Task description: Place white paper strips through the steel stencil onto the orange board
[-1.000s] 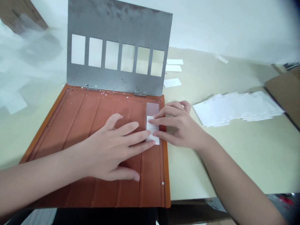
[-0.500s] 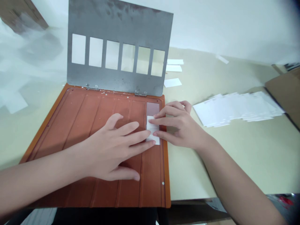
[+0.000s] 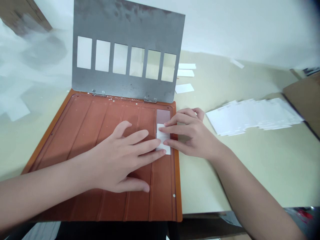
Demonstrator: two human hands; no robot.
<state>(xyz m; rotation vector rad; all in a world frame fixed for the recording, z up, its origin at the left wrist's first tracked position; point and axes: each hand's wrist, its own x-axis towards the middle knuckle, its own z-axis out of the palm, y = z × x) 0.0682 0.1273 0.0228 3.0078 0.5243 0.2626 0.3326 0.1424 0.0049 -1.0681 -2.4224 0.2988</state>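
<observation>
A small white card [image 3: 162, 136] lies in the rightmost channel of an orange-brown grooved board [image 3: 82, 133]. My left hand [image 3: 122, 156] rests flat on the board, fingers spread, its fingertips on the card's left edge. My right hand [image 3: 191, 133] comes in from the right, fingers stretched out, with fingertips on the card's right edge. A grey metal plate [image 3: 127, 50] with several rectangular windows stands hinged upright at the board's far edge.
A fanned stack of white cards [image 3: 252, 115] lies on the pale green table [image 3: 250, 156] to the right. Three loose cards [image 3: 185, 76] lie behind the plate's right end. Brown cardboard [image 3: 303, 96] sits at the far right, white sheets [image 3: 15, 106] at the left.
</observation>
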